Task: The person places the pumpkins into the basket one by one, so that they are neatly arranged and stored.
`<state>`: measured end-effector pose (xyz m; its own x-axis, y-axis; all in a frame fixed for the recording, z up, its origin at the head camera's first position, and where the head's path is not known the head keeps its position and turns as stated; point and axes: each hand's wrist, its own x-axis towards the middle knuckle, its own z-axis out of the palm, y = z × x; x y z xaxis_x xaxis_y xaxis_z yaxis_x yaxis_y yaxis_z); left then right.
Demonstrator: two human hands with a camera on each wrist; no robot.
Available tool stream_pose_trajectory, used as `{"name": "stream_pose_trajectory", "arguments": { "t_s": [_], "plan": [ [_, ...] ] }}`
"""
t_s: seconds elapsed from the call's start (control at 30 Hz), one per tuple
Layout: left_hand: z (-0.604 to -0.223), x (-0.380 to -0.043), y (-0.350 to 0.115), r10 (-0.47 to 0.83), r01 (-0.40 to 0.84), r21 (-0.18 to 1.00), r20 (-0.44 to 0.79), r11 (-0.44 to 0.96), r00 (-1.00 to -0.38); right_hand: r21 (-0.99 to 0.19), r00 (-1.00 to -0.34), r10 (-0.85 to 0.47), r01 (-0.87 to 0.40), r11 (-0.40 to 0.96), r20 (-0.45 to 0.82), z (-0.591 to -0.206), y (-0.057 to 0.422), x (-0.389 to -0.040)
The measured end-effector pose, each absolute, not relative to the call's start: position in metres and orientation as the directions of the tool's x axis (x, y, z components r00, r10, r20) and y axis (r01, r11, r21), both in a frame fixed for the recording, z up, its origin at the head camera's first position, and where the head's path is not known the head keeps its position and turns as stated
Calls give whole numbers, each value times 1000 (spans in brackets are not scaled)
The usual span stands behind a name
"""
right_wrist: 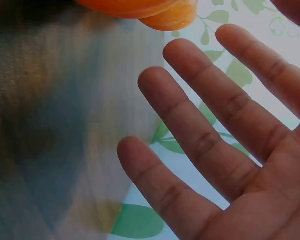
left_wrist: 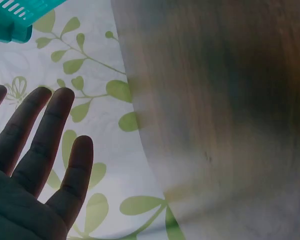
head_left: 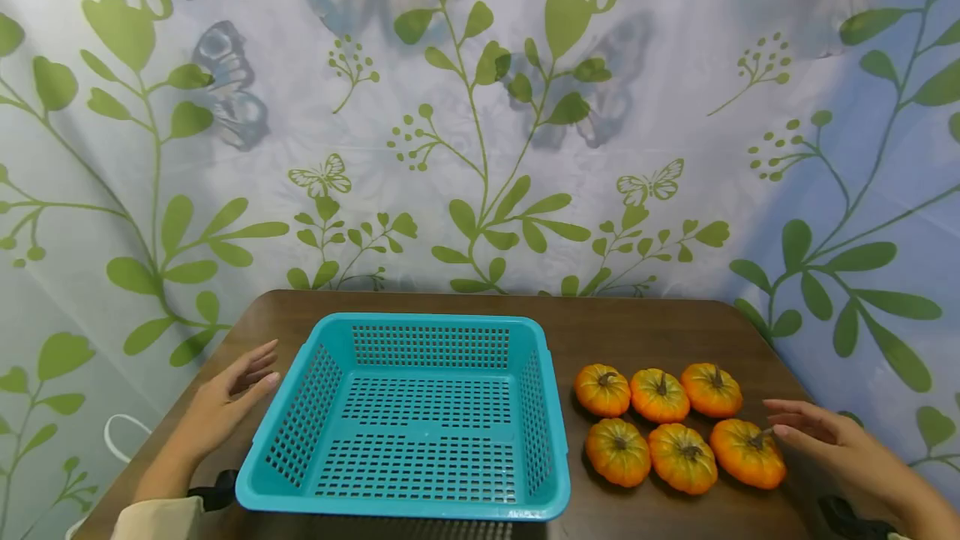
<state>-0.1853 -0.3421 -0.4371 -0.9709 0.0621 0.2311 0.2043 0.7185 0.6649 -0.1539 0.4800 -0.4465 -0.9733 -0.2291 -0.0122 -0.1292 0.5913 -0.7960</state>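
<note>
A turquoise plastic basket with slotted walls and floor stands on the brown table, with nothing in it. Just left of its rim is my left hand, fingers extended and holding nothing; the left wrist view shows those fingers spread. Right of the basket lie several small orange pumpkins in two rows. My right hand is beside the front-right pumpkin; whether it touches the stem cannot be told. In the right wrist view its fingers are straight and apart, below part of an orange pumpkin.
The brown wooden table has rounded back corners. Behind it hangs a pale curtain printed with green leaves and butterflies. A white cord loops beside the table's left edge. Dark bands sit at both wrists.
</note>
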Motion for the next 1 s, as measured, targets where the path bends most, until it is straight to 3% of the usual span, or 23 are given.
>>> {"name": "stream_pose_trajectory", "arguments": {
  "t_s": [0.27,0.43,0.63,0.87,1.0],
  "plan": [
    [-443,-187,-340,121,264,732,242,628,-963,-897,-958,-244,27,442,-149,-453,484,-153],
    [-443,-189,-340,163,302,792,254,531,-953,-887,-929,-301,56,458,-214,-454,488,-155],
    [-442,-189,-344,260,299,895,219,330,-941,-914,-879,-421,37,405,-222,-459,490,-157],
    [-445,-196,-350,441,285,953,214,101,-872,-928,-817,-506,87,363,-275,-464,492,-160],
    [-450,-201,-351,496,261,965,209,37,-843,-947,-789,-576,22,320,-212,-469,492,-163]
  ]
}}
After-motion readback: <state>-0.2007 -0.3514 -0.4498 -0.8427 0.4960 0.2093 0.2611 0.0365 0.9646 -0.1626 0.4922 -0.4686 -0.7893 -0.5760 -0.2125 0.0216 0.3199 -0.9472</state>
